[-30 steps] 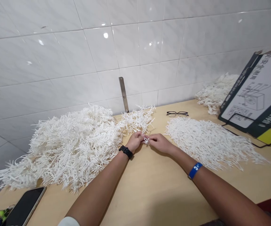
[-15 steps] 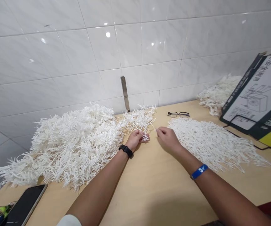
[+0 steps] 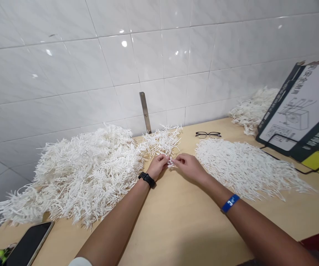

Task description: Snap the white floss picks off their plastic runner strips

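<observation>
My left hand (image 3: 158,166), with a black band at the wrist, pinches a small white branched strand piece (image 3: 171,162) between thumb and fingers. Close against that piece, my right hand (image 3: 188,166) has its fingertips pressed together on its right side; a blue band circles this wrist. Just beyond both hands lies a small loose clump of white strands (image 3: 162,140). It adjoins a large tangled heap of white strands (image 3: 93,170) on the left. To the right, a flatter pile of white strands (image 3: 248,166) is spread out, its pieces lying mostly in one direction.
Black-framed glasses (image 3: 208,135) rest near the wall. A printed carton (image 3: 295,114) leans at the right beside a black wire frame (image 3: 281,137), with more white strands (image 3: 255,107) behind. A phone (image 3: 30,244) lies at the lower left. A metal bracket (image 3: 145,112) is on the tiled wall.
My right hand has moved left, from a short gap away to the white piece in my left hand. The left hand stays nearly in place. The view has shifted slightly.
</observation>
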Available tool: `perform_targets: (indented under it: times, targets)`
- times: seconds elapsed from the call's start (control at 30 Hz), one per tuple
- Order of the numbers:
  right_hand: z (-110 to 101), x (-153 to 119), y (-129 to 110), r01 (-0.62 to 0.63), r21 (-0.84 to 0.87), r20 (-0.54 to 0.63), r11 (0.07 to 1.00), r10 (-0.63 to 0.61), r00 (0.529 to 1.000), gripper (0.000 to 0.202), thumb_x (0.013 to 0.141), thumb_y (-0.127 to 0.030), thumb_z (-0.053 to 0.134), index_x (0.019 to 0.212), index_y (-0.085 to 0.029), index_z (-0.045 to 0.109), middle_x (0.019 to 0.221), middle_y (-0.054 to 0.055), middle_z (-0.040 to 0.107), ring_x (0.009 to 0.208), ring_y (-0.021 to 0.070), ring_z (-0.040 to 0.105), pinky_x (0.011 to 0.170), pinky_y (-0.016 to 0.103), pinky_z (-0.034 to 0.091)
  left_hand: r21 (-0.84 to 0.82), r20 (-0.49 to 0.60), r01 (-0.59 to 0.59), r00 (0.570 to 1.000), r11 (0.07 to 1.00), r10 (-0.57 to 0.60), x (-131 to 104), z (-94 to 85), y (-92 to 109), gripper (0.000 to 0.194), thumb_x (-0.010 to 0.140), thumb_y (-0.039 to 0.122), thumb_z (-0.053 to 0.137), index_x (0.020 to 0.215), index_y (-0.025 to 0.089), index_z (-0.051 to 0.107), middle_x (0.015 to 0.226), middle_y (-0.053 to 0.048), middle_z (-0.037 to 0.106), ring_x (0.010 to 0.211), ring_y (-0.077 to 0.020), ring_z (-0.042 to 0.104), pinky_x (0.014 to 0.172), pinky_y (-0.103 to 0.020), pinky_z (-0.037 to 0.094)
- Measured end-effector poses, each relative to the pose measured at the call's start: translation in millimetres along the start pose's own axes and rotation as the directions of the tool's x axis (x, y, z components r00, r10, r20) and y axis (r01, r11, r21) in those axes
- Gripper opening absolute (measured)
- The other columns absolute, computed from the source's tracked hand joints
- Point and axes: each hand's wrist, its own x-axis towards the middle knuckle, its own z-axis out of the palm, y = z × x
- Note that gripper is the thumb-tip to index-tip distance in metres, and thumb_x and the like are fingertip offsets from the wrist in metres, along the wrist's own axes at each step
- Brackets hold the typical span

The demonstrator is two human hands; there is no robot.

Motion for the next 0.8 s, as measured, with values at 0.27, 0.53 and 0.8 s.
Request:
perform_targets:
  times: [0.27, 0.53, 0.8]
  targets:
    - [12, -2, -2, 0.097, -0.201, 0.141, 0.975, -0.069, 0.988, 0.033, 0.094, -0.036, 0.047, 0.073, -0.018, 0.064, 0.075, 0.005, 0.065, 0.066, 0.0153, 0.053, 0.059, 0.026, 0.029, 0.191, 0.041, -0.074, 0.997, 0.979, 0.068, -1, 4.2, -1, 0.041, 0.070, 0.046, 0.075, 0.062, 0.015, 0.050, 0.058, 0.004, 0.050, 0.057, -0.0077, 0.044, 0.060, -0.022, 0.035]
    - [11, -5, -11, 0.159, -0.328, 0.141, 0.931, -0.118, 0.983, 0.037, 0.097, -0.031, 0.041, 0.077, -0.019, 0.070, 0.078, 0.005, 0.071, 0.066, 0.0151, 0.058, 0.058, 0.026, 0.028, 0.085, -0.037, -0.019, 0.999, 0.996, 0.022, 3, 3.4, -6, 0.042, 0.065, 0.042, 0.077, 0.061, 0.017, 0.044, 0.060, 0.002, 0.053, 0.057, -0.0082, 0.049, 0.060, -0.022, 0.040]
    - [13, -7, -14, 0.207, -0.513, 0.124, 0.833, -0.167, 0.978, 0.036, 0.096, -0.029, 0.042, 0.078, -0.019, 0.072, 0.078, 0.006, 0.073, 0.065, 0.0166, 0.061, 0.059, 0.029, 0.027, 0.113, -0.051, -0.022, 0.998, 0.993, 0.027, 4, 4.4, -7, 0.039, 0.065, 0.039, 0.075, 0.060, 0.017, 0.043, 0.063, 0.000, 0.057, 0.061, -0.0100, 0.053, 0.063, -0.023, 0.042]
